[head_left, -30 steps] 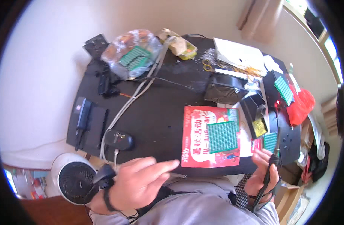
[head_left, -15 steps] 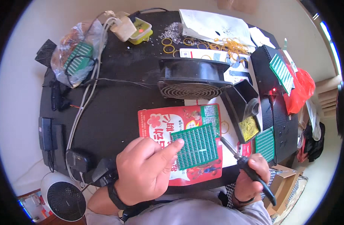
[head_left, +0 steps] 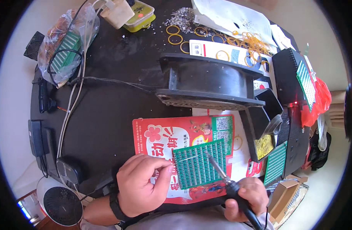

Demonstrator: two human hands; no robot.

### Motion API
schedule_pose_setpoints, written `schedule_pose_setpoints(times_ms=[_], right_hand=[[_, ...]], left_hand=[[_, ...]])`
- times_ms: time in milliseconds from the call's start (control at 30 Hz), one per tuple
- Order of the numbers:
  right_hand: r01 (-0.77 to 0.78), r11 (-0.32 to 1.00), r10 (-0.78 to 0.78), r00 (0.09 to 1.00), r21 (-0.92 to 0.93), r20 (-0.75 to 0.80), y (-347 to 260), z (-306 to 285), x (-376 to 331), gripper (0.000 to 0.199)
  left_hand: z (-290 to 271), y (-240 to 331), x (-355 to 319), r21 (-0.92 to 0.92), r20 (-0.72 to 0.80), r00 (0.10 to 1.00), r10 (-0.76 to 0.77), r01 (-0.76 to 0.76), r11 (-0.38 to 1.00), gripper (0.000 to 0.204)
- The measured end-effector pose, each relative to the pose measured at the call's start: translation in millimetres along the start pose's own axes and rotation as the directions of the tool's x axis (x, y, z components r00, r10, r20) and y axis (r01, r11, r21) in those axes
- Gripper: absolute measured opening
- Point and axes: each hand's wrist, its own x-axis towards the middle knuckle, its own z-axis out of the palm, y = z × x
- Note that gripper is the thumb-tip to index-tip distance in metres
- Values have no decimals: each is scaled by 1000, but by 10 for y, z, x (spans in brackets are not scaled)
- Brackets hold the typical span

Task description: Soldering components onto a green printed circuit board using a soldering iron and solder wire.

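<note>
A green circuit board (head_left: pixel 201 172) with rows of small parts lies on a red printed sheet (head_left: pixel 145 132). My left hand (head_left: pixel 143 184) is closed in a pinch at the board's left edge. From its fingertips a thin, silvery solder wire (head_left: pixel 188 158) reaches across the upper part of the board. My right hand (head_left: pixel 249 199) grips the dark handle of a soldering iron (head_left: pixel 220 170). The iron's tip is over the board's upper middle, close to the wire's end; whether they touch I cannot tell.
A black fan (head_left: pixel 210 82) stands beyond the board. Right of it is a black iron holder (head_left: pixel 256 119) with a yellow sponge (head_left: pixel 264 146). Another green board (head_left: pixel 275 163) lies at the right. Rubber bands (head_left: pixel 254 44) are scattered at the back; pale cables (head_left: pixel 70 115) run along the left.
The soldering iron has moved left, its tip now over the board. My left thumb has come off the board's face, and the solder wire now shows at my fingertips. The view has shifted.
</note>
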Motion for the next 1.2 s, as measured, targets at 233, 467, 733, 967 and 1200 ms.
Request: schedule_pose_setpoints(times_ms=[233,467,733,967,1200], right_hand=[[-8,997,19,988,73,-153,65,165,0,35],[15,1000,-13,998,27,-63,-74,199,126,35],[-4,998,-3,995,60,103,-93,160,315,35],[3,997,-11,995,82,102,-66,167,311,36],[-3,998,-4,993,58,119,-91,148,339,35]], left_hand=[[-37,-10,-12,110,-1,999,45,-44,993,15],[-17,28,-10,159,-25,996,81,-76,984,15],[4,8,-33,226,-42,992,117,-104,968,15],[30,71,-64,226,-82,993,88,-67,972,14],[92,5,-38,223,-79,987,138,-118,968,13]])
